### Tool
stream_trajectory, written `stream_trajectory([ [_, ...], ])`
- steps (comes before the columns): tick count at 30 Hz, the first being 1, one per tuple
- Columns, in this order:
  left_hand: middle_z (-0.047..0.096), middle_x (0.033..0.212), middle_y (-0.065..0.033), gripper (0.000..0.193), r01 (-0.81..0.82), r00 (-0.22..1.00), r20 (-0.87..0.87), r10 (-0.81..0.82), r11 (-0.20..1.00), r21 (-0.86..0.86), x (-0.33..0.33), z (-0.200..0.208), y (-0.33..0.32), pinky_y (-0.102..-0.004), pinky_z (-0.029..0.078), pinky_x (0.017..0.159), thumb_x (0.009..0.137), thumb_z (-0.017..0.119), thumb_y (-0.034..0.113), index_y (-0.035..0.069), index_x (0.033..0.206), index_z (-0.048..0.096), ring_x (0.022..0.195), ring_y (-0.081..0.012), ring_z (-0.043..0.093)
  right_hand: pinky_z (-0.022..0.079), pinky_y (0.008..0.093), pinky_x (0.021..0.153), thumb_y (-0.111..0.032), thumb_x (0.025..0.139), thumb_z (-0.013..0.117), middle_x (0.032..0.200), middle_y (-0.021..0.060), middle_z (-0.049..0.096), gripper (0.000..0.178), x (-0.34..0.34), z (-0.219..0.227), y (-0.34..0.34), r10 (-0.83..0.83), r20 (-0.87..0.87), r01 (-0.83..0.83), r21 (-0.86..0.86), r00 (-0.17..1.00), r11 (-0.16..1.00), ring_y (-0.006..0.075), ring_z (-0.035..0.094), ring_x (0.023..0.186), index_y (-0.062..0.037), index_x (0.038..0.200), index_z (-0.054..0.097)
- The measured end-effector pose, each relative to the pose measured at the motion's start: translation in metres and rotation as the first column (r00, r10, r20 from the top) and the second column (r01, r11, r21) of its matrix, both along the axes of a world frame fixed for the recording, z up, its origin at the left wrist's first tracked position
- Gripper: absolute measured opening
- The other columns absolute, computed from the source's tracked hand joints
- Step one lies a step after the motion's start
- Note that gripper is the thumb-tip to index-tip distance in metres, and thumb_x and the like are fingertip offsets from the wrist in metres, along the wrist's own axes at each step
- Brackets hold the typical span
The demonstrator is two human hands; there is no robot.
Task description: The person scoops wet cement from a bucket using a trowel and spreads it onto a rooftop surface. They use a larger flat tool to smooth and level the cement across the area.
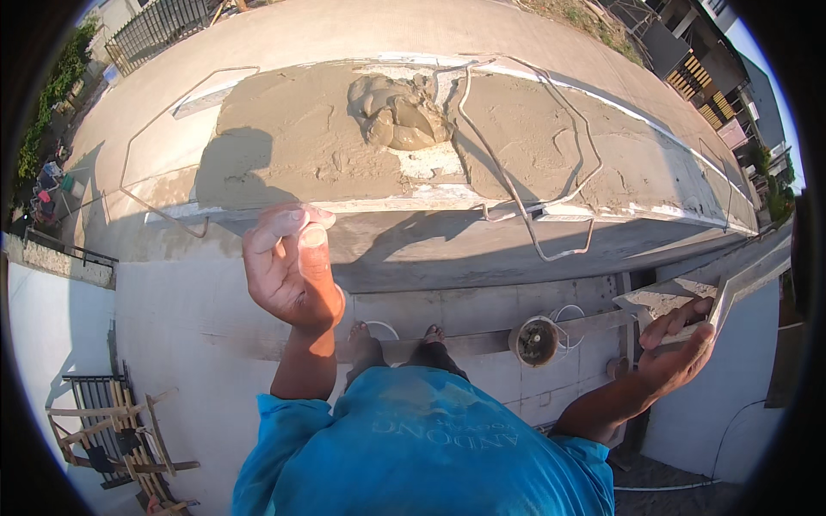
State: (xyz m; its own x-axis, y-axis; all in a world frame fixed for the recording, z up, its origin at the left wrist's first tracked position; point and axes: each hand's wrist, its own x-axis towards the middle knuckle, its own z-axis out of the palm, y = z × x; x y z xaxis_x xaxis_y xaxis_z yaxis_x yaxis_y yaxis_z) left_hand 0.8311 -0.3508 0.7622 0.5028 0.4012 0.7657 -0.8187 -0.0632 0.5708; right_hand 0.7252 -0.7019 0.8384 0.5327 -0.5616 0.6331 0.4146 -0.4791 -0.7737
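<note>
My left hand [295,271] is raised in front of the near edge of a mortar-covered slab, its fingers curled against the thumb and nothing showing between them. Out to the right, my right hand [675,348] closes on a flat, mortar-smeared plate [667,299] with a pale upright edge; its exact kind is unclear. Wet grey mortar [292,129] covers most of the raised slab. A thick heap of mortar [400,112] sits near its middle, beside a bare pale patch [432,162]. Bent metal rods [495,155] arch over the slab and hang past its near edge.
Below the slab, a bucket [537,341] with grey contents stands on the tiled floor, right of my feet. A long plank [508,340] runs across near it. Wooden frames [120,430] lean at the lower left. A paved road [379,34] lies beyond the slab.
</note>
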Motion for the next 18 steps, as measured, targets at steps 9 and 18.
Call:
stream_trajectory([
  [9, 0.074, 0.087, -0.0104, 0.014, 0.555, 0.814, -0.328, -0.479, 0.807, 0.202, -0.027, -0.048, 0.019, -0.0296, 0.055, 0.066, 0.084, 0.072, -0.001, 0.001, 0.098, 0.068, 0.071, -0.0204, 0.07, 0.029, 0.0211, 0.038, -0.041, 0.104, 0.047, 0.055, -0.0007, 0.044, 0.053, 0.046, 0.079, 0.121, 0.146, -0.227, -0.17, -0.089, 0.963, 0.981, 0.0071, 0.039, 0.038, 0.0062, 0.123, 0.06],
  [18, 0.038, 0.15, -0.0202, 0.067, 0.845, 0.533, -0.379, -0.756, 0.498, 0.194, -0.034, -0.036, -0.052, -0.0414, 0.047, 0.103, 0.091, 0.068, 0.006, 0.003, 0.149, 0.035, 0.129, -0.0302, 0.051, 0.032, 0.0228, 0.035, -0.038, 0.106, 0.039, 0.056, -0.0011, 0.042, 0.052, 0.039, 0.104, 0.135, 0.472, -0.147, -0.44, 0.207, 0.869, 0.874, 0.0085, 0.039, 0.036, 0.0065, 0.123, 0.062],
])
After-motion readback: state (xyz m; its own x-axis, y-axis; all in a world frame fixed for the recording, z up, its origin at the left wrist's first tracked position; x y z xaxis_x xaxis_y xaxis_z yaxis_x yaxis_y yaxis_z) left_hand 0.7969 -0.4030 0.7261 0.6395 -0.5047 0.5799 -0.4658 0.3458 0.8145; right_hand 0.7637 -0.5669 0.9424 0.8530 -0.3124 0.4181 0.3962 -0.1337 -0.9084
